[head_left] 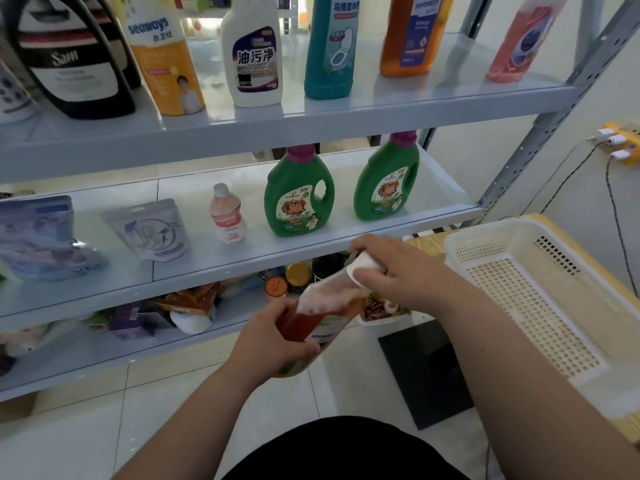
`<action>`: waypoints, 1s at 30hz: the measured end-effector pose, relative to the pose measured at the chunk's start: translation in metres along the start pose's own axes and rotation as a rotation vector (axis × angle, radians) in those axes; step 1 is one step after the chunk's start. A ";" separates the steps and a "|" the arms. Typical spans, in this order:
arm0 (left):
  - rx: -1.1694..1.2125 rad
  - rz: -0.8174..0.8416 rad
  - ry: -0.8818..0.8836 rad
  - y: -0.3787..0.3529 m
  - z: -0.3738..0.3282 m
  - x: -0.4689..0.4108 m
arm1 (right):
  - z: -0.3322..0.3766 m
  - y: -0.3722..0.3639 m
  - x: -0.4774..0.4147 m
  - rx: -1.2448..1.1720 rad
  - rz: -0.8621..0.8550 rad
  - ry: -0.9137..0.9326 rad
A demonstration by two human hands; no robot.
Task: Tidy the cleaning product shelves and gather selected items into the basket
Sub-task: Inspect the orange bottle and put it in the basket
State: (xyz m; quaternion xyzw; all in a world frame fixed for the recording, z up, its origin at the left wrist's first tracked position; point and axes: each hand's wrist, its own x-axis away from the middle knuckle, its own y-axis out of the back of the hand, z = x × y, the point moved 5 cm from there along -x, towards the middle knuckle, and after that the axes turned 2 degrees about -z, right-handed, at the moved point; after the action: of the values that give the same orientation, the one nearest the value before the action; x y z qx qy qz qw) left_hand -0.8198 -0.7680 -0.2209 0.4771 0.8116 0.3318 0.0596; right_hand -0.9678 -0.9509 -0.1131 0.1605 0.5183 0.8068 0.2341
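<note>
Bottle (311, 317): tilted, red liquid, foamy
Left hand (273, 337): grips its lower body
Right hand (394, 271): curled round its white cap
Basket (512, 237): right

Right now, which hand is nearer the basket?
Right. The right hand grips the cap of the bottle, beside the basket; the left hand holds the bottle's body, farther off.

On my feed I see the person's left hand (277, 327) and right hand (398, 268), both bare, with the left forearm (194, 410) and right forearm (519, 375) uncovered down to the frame's lower edge. Low in the middle a black garment (346, 452) shows as a plain, matte, rounded dark shape; its kind I cannot tell.
</note>
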 end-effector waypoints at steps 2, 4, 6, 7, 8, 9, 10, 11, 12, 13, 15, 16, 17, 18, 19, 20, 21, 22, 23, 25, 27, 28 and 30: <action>-0.008 -0.004 0.001 0.006 0.003 0.000 | 0.007 -0.002 0.000 0.112 -0.030 0.002; -0.031 0.003 -0.016 0.008 0.004 -0.001 | 0.003 -0.003 -0.005 0.177 -0.018 -0.118; -0.034 0.005 -0.015 0.008 0.005 -0.002 | 0.001 -0.005 -0.005 0.054 0.036 -0.158; -0.026 0.005 -0.007 0.008 0.006 -0.002 | 0.004 -0.004 -0.004 0.039 0.046 -0.122; -0.020 0.010 -0.006 0.007 0.006 -0.002 | 0.008 -0.005 -0.002 0.078 0.031 -0.070; -0.021 0.017 -0.012 0.006 0.006 -0.002 | 0.011 -0.007 -0.002 0.140 -0.007 -0.025; -0.027 0.027 -0.022 0.005 0.005 -0.002 | 0.012 -0.009 -0.002 0.202 -0.059 -0.015; -0.030 0.036 -0.033 0.003 0.003 -0.002 | 0.009 -0.012 -0.005 0.253 -0.108 -0.043; -0.030 0.043 -0.043 0.001 0.001 -0.002 | 0.005 -0.014 -0.009 0.278 -0.133 -0.103; -0.030 0.051 -0.053 -0.002 -0.002 -0.001 | -0.002 -0.016 -0.013 0.278 -0.117 -0.181; -0.031 0.063 -0.050 -0.009 -0.006 -0.001 | -0.013 -0.018 -0.016 0.210 -0.033 -0.276; -0.031 0.059 -0.038 -0.012 -0.006 -0.001 | -0.015 -0.017 -0.017 0.160 -0.024 -0.264; -0.030 0.050 -0.022 -0.014 -0.006 -0.004 | -0.014 -0.015 -0.016 0.130 -0.050 -0.223; -0.035 0.040 -0.013 -0.015 -0.008 -0.007 | -0.013 -0.012 -0.014 0.133 -0.100 -0.178; -0.053 0.033 -0.015 -0.016 -0.011 -0.010 | -0.015 -0.009 -0.011 0.165 -0.148 -0.162; -0.073 0.031 -0.029 -0.018 -0.016 -0.012 | -0.020 -0.005 -0.011 0.222 -0.171 -0.167; -0.087 0.031 -0.046 -0.022 -0.022 -0.015 | -0.027 -0.002 -0.012 0.279 -0.167 -0.181; -0.088 0.035 -0.056 -0.027 -0.029 -0.018 | -0.035 -0.001 -0.013 0.294 -0.152 -0.209; -0.078 0.041 -0.054 -0.032 -0.034 -0.021 | -0.044 0.002 -0.013 0.215 -0.168 -0.255; -0.024 0.045 -0.041 -0.041 -0.046 -0.027 | -0.062 0.008 -0.008 -0.234 -0.254 -0.369; 0.068 0.038 -0.025 -0.047 -0.057 -0.037 | -0.079 0.005 -0.001 -0.655 -0.328 -0.424; 0.132 0.030 -0.015 -0.050 -0.065 -0.043 | -0.087 0.000 0.003 -0.730 -0.326 -0.418; 0.281 0.029 0.021 -0.060 -0.081 -0.055 | -0.105 -0.019 0.015 -0.855 -0.239 -0.426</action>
State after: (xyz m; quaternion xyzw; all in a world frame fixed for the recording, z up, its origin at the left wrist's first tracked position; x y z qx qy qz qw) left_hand -0.8684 -0.8712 -0.2060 0.4892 0.8435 0.2208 -0.0209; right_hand -1.0289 -1.0160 -0.1738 0.1509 0.0961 0.8639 0.4708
